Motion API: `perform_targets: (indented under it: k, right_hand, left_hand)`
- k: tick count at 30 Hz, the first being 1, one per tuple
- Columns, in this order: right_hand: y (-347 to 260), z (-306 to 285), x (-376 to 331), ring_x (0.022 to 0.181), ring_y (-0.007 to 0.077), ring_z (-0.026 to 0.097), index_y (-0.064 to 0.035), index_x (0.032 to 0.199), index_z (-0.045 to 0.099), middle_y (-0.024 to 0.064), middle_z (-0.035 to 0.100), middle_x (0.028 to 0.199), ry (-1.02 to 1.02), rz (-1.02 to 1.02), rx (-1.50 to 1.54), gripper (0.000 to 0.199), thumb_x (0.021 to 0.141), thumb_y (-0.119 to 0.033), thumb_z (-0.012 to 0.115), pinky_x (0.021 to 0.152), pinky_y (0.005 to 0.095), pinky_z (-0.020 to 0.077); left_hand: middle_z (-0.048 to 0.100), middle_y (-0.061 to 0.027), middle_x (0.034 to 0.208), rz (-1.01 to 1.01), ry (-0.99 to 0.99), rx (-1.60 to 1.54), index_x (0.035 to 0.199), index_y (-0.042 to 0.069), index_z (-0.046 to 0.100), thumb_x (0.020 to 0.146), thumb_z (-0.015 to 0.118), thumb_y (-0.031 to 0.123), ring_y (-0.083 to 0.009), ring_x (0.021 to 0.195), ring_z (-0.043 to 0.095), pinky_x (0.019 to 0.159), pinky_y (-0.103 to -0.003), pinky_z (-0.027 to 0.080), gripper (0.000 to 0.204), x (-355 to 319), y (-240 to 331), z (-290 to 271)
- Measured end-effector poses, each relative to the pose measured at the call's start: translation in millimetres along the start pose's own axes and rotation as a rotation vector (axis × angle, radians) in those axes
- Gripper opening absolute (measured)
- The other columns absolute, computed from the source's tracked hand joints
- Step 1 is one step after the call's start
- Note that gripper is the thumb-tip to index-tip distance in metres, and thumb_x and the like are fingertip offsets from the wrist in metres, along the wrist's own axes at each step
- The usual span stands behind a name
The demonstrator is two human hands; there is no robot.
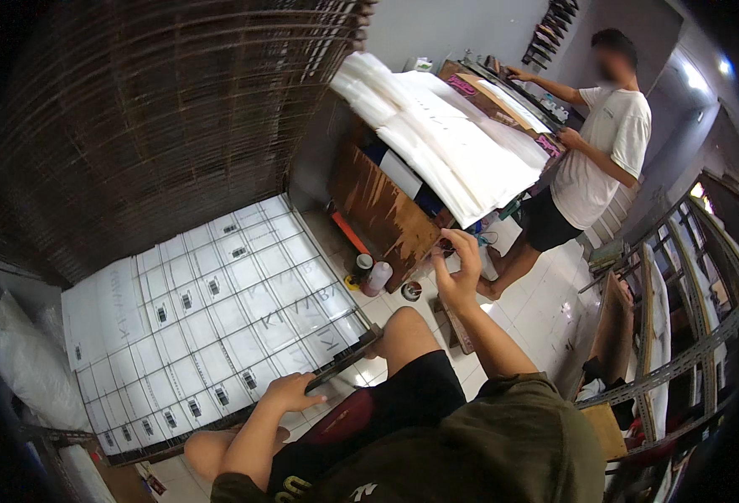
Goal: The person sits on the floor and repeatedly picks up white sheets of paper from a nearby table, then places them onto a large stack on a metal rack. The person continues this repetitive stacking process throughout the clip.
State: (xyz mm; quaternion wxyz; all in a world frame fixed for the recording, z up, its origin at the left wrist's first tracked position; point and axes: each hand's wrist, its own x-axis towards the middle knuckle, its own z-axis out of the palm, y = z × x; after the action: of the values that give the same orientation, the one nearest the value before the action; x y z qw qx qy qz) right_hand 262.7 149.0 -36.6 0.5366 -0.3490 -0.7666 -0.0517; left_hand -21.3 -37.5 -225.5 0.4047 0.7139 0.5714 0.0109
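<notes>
Head view: left hand (pixel 290 392) is gripping the gridded board (pixel 210 318) edge, steadying it; right hand (pixel 457 268) is pinching something small, raised for inspection.

White label sheet (pixel 210 318) on frame, stacked clear bags (pixel 436 134) above

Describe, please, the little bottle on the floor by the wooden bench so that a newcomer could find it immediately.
Start at the large gridded white panel that the person's left hand grips by its near edge. Beyond its far right corner, the brown wooden bench stands on white tiles. At its foot is the pale pinkish bottle; the darker, dark-capped container stands at its left.
</notes>
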Motion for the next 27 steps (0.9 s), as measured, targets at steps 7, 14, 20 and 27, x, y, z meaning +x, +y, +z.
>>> perform_targets:
  k: [7, 14, 20, 27]
  right_hand:
    - [70.1, -47.0, -125.0, 0.099, 0.0369, 0.054, -0.0032, 0.107, 0.059, 0.0183, 0.055, 0.105, -0.482, 0.351, -0.049, 0.034, 0.076, -0.017, 0.065, 0.086, 0.0411, 0.0434]
    - [41.7, -38.4, -213.9, 0.105, 0.0348, 0.049, -0.0098, 0.107, 0.061, 0.0134, 0.053, 0.112, -0.672, 0.511, -0.075, 0.039, 0.076, -0.033, 0.064, 0.089, 0.0438, 0.0408]
    - [48.8, -37.1, -211.7, 0.098, 0.032, 0.053, -0.0104, 0.103, 0.063, 0.0111, 0.056, 0.105, -0.616, 0.474, -0.054, 0.036, 0.077, -0.035, 0.063, 0.083, 0.0424, 0.0431]
    - [46.8, -53.6, -176.6, 0.066, 0.0193, 0.06, -0.0025, 0.093, 0.064, 0.0109, 0.062, 0.08, -0.319, 0.436, 0.339, 0.019, 0.075, -0.005, 0.064, 0.061, 0.0283, 0.0477]
  left_hand:
    - [0.059, -0.0182, 0.113, -0.052, 0.003, -0.044, 0.128, 0.007, 0.048, 0.074, 0.059, 0.062, -0.0328, 0.106, 0.057, 0.089, -0.038, 0.045, 0.077, -0.6, -5.0, 14.3]
    - [0.06, -0.018, 0.111, -0.212, 0.029, -0.155, 0.13, 0.005, 0.046, 0.073, 0.064, 0.059, -0.0321, 0.105, 0.057, 0.09, -0.036, 0.045, 0.081, -7.8, -10.6, 38.5]
    - [0.06, -0.0163, 0.114, -0.326, -0.006, -0.141, 0.13, 0.006, 0.046, 0.073, 0.064, 0.059, -0.0309, 0.108, 0.056, 0.092, -0.036, 0.044, 0.08, -9.1, -24.3, 56.3]
    - [0.059, -0.0154, 0.117, -0.37, 0.019, -0.134, 0.131, 0.008, 0.046, 0.074, 0.063, 0.06, -0.0299, 0.11, 0.055, 0.092, -0.037, 0.044, 0.079, -15.4, -8.4, 51.3]
